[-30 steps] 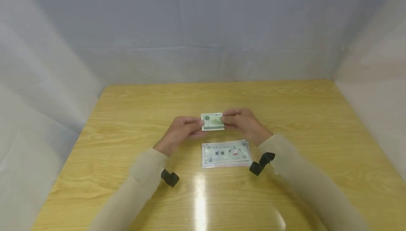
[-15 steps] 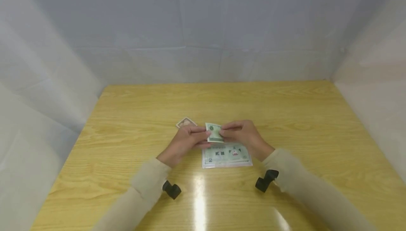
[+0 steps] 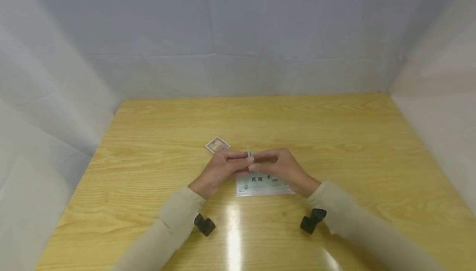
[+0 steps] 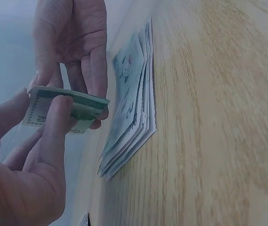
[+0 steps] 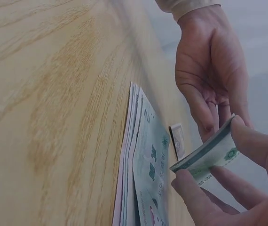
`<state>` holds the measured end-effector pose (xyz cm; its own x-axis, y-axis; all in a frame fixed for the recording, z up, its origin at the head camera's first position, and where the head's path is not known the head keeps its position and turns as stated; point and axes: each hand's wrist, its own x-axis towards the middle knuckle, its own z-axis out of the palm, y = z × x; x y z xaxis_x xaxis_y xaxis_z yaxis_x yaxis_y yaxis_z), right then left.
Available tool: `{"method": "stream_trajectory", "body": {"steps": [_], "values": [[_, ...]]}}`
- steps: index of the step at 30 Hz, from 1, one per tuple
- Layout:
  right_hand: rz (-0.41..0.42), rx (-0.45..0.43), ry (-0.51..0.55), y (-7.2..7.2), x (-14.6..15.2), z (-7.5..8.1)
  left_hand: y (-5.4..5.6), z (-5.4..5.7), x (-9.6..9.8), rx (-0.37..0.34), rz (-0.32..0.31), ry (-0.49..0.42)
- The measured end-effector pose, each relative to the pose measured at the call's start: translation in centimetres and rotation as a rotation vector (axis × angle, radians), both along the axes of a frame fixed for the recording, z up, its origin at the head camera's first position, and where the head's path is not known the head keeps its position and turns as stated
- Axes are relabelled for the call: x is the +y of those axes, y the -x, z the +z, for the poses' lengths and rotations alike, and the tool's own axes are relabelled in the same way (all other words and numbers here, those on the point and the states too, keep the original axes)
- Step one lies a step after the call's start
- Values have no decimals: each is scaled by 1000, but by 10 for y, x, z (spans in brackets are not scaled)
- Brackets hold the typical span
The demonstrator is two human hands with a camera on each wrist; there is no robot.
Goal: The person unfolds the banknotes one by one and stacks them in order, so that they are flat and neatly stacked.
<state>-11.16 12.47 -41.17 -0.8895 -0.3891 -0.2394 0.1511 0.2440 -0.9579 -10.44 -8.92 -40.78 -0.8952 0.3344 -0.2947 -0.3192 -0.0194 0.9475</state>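
Note:
A small green banknote [image 3: 250, 152], folded short, is held up above the table between my two hands. My left hand [image 3: 219, 171] pinches its left side, with the thumb on the near face in the left wrist view. From the other side my right hand [image 3: 288, 172] pinches it too, its thumb at one edge in the right wrist view. The note [image 5: 211, 157] looks bent at a fold between the fingers. Just below lies a stack of flat green banknotes [image 3: 256, 188], marked 2, partly covered by the hands in the head view.
A small brownish folded note or card [image 3: 217, 143] lies beyond the left hand, turned diamondwise. The wooden table [image 3: 346, 139] ends at pale cloth [image 3: 238, 72] behind and at both sides. Black cameras [image 3: 204, 224] sit on the wrists.
The green note has come nearer, over the stack's far edge, and turned from facing the head camera to nearly edge-on. The hands have drawn together, and the brownish piece has come into sight.

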Motion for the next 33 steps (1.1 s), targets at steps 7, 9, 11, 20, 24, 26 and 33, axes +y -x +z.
{"method": "stream_trajectory", "body": {"steps": [7,9,11,20,24,26,33], "values": [[-10,-22,-52,-1,0,0,0,-3,4,4,7,13],[-10,-26,-57,-2,1,0,0,-3,5,4,6,11],[-11,-27,-59,-2,1,1,0,-4,6,7,5,4],[-5,-41,-53,-1,6,11,1,0,5,21,4,30],[-18,-30,-56,-2,10,13,0,4,5,22,25,65],[-37,-29,-58,-2,11,14,-1,6,4,24,28,81],[-102,-28,-69,-1,21,11,-3,5,3,47,100,158]]}}
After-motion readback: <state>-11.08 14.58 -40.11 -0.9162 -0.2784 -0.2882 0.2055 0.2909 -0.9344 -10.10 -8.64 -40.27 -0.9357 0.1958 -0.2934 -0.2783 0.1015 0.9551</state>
